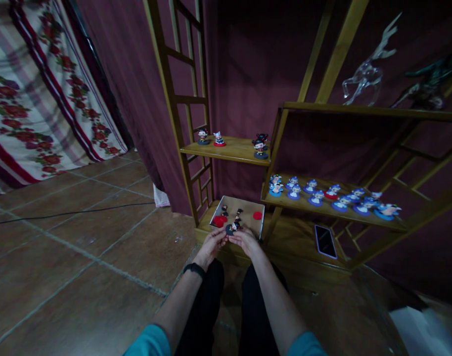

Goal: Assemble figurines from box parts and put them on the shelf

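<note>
My left hand [215,241] and my right hand [244,238] meet in front of a shallow white box [251,225]. Between them they hold a small figurine [236,226] with black hair and a dark round base. My left fingers close on the base, and my right fingers grip the figurine's near side. Inside the box lie red round bases [220,221], another red disc [257,215] on the right, and several small dark figurine pieces [239,212]. My fingertips partly hide the figurine's lower edge.
A wooden shelf unit [226,154] holds black-haired figurines [260,147] and a cat-like one [219,139]. Lower right, several blue-and-white figurines [316,198] stand in rows. A phone [325,242] lies on the bottom board. A clear deer ornament [370,69] stands above. A cable [70,217] crosses the floor.
</note>
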The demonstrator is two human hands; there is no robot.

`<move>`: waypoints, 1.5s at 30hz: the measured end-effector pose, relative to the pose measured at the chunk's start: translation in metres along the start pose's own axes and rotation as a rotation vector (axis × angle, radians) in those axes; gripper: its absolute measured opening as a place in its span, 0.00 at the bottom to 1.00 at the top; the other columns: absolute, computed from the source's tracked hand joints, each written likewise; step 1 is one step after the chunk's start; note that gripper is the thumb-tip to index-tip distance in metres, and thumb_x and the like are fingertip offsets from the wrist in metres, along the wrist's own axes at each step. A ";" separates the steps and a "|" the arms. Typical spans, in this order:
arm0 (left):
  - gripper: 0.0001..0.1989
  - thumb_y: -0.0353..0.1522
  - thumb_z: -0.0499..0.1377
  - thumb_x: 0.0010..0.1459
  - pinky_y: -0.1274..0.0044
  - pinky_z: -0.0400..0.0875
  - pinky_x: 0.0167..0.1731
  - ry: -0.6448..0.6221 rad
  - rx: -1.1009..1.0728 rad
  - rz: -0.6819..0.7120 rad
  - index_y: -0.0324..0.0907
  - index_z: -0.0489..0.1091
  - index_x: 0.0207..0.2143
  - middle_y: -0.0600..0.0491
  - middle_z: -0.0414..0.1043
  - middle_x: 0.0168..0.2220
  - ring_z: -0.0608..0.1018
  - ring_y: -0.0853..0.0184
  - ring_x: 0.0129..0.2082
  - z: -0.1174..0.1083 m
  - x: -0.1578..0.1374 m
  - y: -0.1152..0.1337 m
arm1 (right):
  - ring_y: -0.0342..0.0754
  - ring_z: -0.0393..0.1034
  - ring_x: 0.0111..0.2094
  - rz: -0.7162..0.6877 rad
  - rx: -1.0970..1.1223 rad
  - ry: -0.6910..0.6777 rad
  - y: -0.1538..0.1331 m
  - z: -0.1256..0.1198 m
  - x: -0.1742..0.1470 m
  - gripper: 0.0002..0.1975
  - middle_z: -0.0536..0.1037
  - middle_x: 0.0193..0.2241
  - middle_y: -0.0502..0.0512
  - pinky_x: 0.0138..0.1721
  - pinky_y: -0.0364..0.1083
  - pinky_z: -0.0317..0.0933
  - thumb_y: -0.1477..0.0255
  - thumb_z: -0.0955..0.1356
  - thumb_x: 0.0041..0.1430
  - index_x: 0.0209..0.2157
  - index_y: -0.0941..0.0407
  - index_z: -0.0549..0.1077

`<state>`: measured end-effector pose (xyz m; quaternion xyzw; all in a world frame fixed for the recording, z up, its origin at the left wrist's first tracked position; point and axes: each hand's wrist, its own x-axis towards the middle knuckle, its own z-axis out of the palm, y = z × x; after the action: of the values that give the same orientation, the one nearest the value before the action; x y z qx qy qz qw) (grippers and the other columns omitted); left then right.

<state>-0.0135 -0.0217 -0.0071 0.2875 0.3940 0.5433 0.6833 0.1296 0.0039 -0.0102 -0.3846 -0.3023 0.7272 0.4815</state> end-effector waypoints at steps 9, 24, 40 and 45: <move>0.18 0.26 0.62 0.45 0.83 0.65 0.24 0.011 -0.018 -0.034 0.36 0.70 0.41 0.51 0.73 0.25 0.73 0.75 0.22 0.001 0.002 0.002 | 0.49 0.74 0.29 0.009 -0.006 -0.009 0.001 0.000 0.000 0.11 0.78 0.27 0.55 0.35 0.48 0.69 0.78 0.70 0.41 0.30 0.59 0.68; 0.20 0.26 0.62 0.43 0.83 0.65 0.23 0.026 0.026 -0.019 0.38 0.68 0.43 0.51 0.74 0.26 0.73 0.75 0.21 -0.004 0.008 -0.005 | 0.46 0.73 0.24 0.022 -0.038 -0.004 0.002 0.003 -0.002 0.09 0.76 0.21 0.51 0.31 0.46 0.69 0.74 0.70 0.43 0.29 0.58 0.67; 0.15 0.25 0.61 0.41 0.84 0.61 0.17 0.100 0.048 0.001 0.34 0.71 0.36 0.53 0.70 0.19 0.69 0.76 0.16 -0.008 0.014 -0.009 | 0.46 0.74 0.24 0.028 -0.087 -0.046 0.002 0.004 -0.005 0.06 0.76 0.22 0.52 0.30 0.46 0.69 0.75 0.67 0.47 0.30 0.59 0.66; 0.13 0.25 0.61 0.41 0.85 0.60 0.16 0.110 0.063 0.024 0.34 0.72 0.34 0.53 0.70 0.20 0.68 0.77 0.15 -0.007 0.014 -0.010 | 0.46 0.74 0.25 0.027 -0.086 -0.037 0.000 0.006 -0.009 0.06 0.76 0.23 0.53 0.30 0.46 0.69 0.76 0.68 0.46 0.30 0.59 0.66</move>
<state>-0.0130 -0.0109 -0.0216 0.2830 0.4445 0.5539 0.6447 0.1269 -0.0051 -0.0047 -0.3956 -0.3370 0.7269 0.4489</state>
